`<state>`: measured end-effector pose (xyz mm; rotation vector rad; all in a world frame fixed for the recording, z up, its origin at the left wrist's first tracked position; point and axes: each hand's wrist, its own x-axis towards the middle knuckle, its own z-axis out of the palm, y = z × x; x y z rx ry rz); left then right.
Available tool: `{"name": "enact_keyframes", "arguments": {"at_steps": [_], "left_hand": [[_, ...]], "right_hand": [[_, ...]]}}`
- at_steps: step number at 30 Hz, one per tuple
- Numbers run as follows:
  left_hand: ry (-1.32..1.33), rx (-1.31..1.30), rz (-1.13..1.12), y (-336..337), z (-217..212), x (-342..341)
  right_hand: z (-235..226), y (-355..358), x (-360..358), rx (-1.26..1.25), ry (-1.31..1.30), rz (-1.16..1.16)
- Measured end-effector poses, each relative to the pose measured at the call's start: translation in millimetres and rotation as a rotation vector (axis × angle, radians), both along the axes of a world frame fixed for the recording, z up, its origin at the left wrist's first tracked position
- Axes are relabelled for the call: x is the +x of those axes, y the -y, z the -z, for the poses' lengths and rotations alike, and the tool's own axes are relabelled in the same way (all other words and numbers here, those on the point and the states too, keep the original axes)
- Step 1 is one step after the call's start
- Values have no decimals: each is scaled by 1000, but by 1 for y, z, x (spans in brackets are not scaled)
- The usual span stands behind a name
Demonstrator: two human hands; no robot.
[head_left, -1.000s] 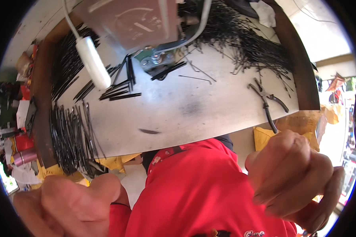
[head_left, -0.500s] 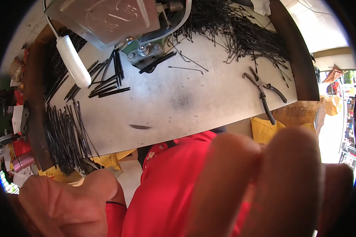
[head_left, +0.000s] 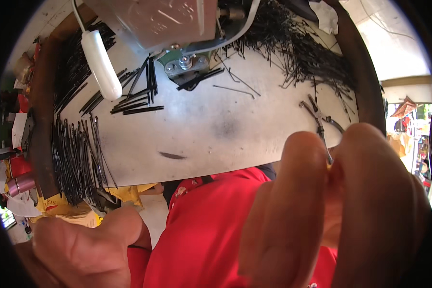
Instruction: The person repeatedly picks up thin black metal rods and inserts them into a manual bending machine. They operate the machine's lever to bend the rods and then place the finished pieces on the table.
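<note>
My right hand point(head_left: 341, 211) is raised very close at the lower right, large and slightly blurred. Its bent fingers stand apart at the tips, with nothing visible between them; they partly cover the pliers point(head_left: 317, 113) lying on the table behind. At the lower left is my left hand point(head_left: 86, 247), palm bare and thumb spread, its other fingers mostly out of sight. Nothing shows in it. A row of thin black metal rods point(head_left: 74, 158) with looped ends lies nearest to it, at the table's left front edge.
A machine with a metal cover point(head_left: 163, 21) and a green base point(head_left: 185, 67) stands at the back of the pale metal table point(head_left: 201, 139). A white handle point(head_left: 101, 67) hangs beside it. Tangled black rods point(head_left: 297, 48) pile up behind right. Yellow sacks point(head_left: 129, 193) lie below the front edge.
My right hand has risen in the picture, its fingertips now over the pliers' handles. My left hand stays nearly in place. The view has shifted slightly, moving the machine right and up.
</note>
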<state>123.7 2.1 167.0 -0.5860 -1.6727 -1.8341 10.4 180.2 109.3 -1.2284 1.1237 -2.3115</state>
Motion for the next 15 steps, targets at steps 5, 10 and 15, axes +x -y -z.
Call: {"name": "enact_keyframes", "arguments": {"at_steps": [5,10,15], "left_hand": [[181,-113,-250,-19,-8,10],[10,-74,229,10,12,-9],[134,48,16,-13,2,3]], "right_hand": [[-10,-16,15,20,-33,-11],[-24,-28,35,53,-73,-6],[-26,-35,47,73,-106,-16]]}}
